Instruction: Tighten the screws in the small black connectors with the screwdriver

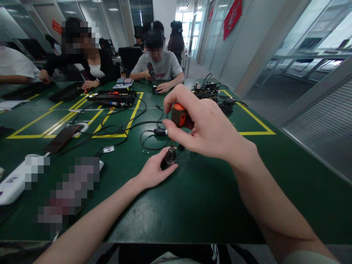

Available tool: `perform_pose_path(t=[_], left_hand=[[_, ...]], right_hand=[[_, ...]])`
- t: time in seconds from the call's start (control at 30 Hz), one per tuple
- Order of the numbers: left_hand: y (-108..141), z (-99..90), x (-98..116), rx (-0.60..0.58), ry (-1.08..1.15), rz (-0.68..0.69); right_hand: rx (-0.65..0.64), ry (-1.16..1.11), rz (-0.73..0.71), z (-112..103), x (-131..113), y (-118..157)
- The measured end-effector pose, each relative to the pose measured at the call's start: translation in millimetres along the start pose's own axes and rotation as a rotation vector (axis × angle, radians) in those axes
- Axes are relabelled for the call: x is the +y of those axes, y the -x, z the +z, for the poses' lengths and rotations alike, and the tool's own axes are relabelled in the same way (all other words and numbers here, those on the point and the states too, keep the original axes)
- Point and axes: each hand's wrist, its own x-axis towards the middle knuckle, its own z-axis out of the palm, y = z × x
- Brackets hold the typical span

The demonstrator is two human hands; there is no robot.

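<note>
My right hand (203, 123) grips the orange and black handle of a screwdriver (178, 115), held upright with its thin shaft pointing down. The shaft's lower end meets the top of a small dark metal part (171, 156) on the green table. Around that part, from its left side, my left hand (156, 167) is wrapped, thumb and fingers on either side. Just beyond, a black cable connector (160, 132) lies on the table. A small dark piece shows right of the metal part, partly under my right hand.
The green table (203, 209) has yellow tape outlines. A phone (62, 138), a white power strip (16, 179) and a blurred object (73, 187) lie left. Black cables (115, 128) cross the left-centre; more (228, 104) pile at back right. People (161, 62) sit opposite, one holding a tool.
</note>
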Motion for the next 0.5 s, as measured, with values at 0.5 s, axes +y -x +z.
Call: perform_pose_path(t=[0.5], left_hand=[[0.5, 0.2, 0.4, 0.009, 0.006, 0.011]], right_hand=[[0.006, -0.062, 0.045, 3.6, -2.4, -2.1]])
